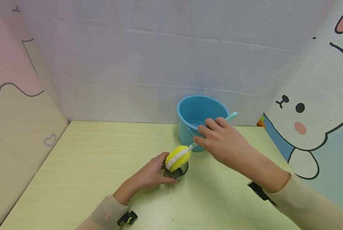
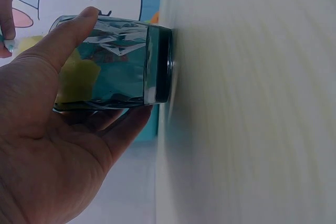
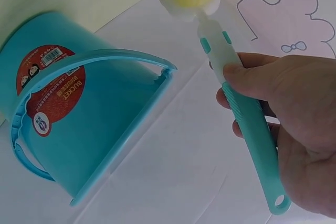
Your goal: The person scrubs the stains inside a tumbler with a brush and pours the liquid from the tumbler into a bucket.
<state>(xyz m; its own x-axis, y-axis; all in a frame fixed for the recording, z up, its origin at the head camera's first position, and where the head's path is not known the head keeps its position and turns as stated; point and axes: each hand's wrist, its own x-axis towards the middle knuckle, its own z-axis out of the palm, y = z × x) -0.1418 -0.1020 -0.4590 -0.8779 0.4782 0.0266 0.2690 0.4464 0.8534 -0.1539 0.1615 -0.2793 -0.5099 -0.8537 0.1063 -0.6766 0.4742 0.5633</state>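
Note:
My left hand (image 1: 151,174) holds a dark tinted glass (image 2: 118,51) around its side, thumb on one side and fingers on the other. The glass stands upright with its base at the tabletop. A sponge cup brush (image 1: 178,158) with a yellow and white head is tilted into the mouth of the glass; in the left wrist view, yellow sponge shows through the wall. My right hand (image 1: 224,142) grips the brush's teal handle (image 3: 252,135), the thumb lying along it near the white neck. The lower end of the handle sticks out past the palm.
A blue bucket (image 1: 185,134) with a handle and a red label (image 3: 55,87) stands behind the glass, close to the back wall covering (image 1: 125,57). Printed cartoon sheets line both sides. Small water drops (image 1: 172,219) lie on the pale table (image 1: 102,150).

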